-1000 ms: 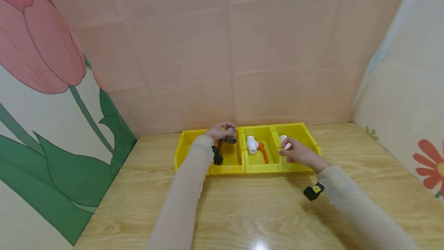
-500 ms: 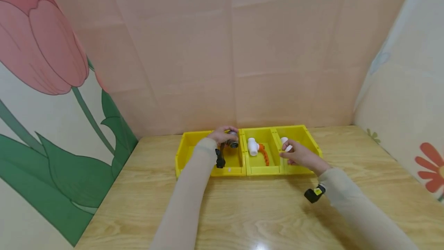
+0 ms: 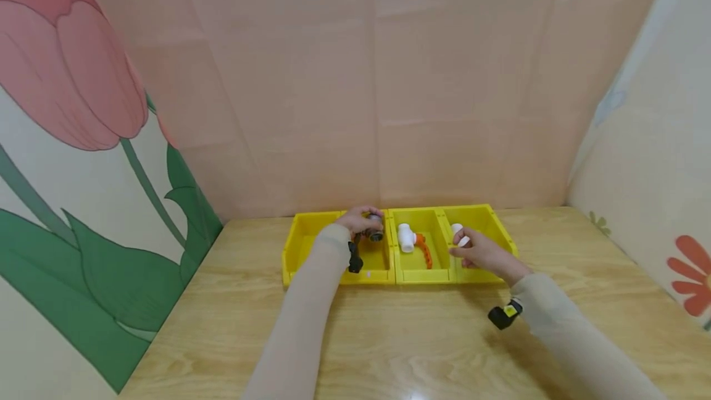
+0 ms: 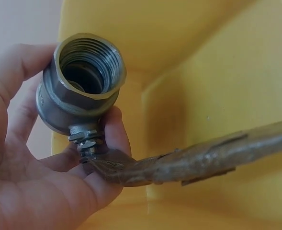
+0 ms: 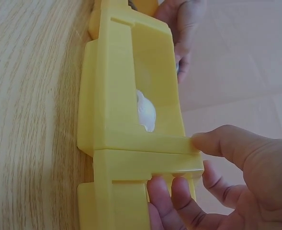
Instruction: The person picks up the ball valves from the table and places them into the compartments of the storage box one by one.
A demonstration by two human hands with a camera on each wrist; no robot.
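My left hand (image 3: pixel 357 222) holds a metal ball valve (image 4: pixel 83 103) over the yellow bin second from the left. Its threaded opening faces the left wrist camera, and its worn lever handle (image 4: pixel 193 163) stretches to the right. My right hand (image 5: pixel 246 177) pinches the adjoining walls (image 5: pixel 150 160) of the two right-hand bins, thumb on one side and fingers on the other. In the bin between my hands lies a white plastic valve (image 3: pixel 407 238) with an orange handle (image 3: pixel 425 253). A white piece (image 3: pixel 457 228) in the rightmost bin is partly hidden by my right fingers.
The yellow bins stand in a row at the back of the wooden table (image 3: pixel 389 338), close to a pinkish cloth backdrop (image 3: pixel 355 110). The leftmost bin (image 3: pixel 302 242) is partly behind my left arm. Printed flower panels flank both sides.
The scene sits slightly lower in the head view. Both hands keep their holds, with the metal ball valve still over the same bin.
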